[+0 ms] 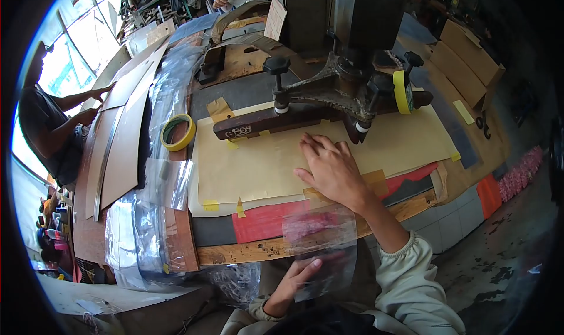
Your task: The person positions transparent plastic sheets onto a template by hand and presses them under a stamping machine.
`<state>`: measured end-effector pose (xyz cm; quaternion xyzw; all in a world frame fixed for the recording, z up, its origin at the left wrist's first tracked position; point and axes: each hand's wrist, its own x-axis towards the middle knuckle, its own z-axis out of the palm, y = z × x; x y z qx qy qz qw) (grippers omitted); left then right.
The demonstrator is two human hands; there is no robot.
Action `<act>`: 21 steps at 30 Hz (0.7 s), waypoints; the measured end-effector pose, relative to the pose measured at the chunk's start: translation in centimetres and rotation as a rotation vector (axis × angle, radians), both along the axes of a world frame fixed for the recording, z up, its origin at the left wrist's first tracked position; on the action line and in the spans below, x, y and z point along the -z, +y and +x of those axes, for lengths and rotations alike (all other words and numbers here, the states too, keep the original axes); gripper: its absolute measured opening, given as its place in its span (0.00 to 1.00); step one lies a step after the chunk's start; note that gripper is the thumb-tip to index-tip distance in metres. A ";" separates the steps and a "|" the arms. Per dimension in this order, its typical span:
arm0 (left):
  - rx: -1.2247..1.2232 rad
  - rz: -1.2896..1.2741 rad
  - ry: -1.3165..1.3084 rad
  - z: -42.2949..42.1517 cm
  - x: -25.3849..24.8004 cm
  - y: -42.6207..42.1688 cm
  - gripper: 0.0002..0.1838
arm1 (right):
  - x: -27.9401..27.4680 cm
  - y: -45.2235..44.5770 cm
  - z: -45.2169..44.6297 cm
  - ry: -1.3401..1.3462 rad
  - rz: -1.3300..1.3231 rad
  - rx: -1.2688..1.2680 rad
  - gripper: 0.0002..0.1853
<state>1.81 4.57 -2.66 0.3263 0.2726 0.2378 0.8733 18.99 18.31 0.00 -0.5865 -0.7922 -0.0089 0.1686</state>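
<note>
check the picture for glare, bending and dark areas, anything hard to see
Head view: strong fisheye, bowing the wooden bench edge, with black corners; head view: windows nearly blown out, glare streaking the plastic sheeting; head view: floor at right dim, right hand reasonably sharp.

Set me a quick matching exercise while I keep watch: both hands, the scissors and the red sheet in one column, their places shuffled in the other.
Things:
1. Right hand
2. Left hand
3. Scissors
4. Red sheet

Places:
A. Partly under the cream paper
B. By the clear plastic sheet, nearer the wearer than the wooden edge
C. Resting on the cream paper
D. Off to the right, near the cardboard box

Pairs: 1-C, 2-B, 3-D, 4-A
</note>
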 end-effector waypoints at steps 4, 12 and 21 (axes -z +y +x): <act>-0.010 -0.009 -0.017 0.0 0.1 -0.1 0.27 | 0.2 0.0 -0.1 0.031 0.031 -0.006 0.28; -0.010 -0.024 0.005 0.1 0.4 0.0 0.28 | 0.2 -0.2 -0.1 0.026 0.057 -0.007 0.28; -0.028 0.009 -0.030 0.2 1.1 0.0 0.26 | 0.4 -0.2 -0.2 0.011 0.071 -0.006 0.28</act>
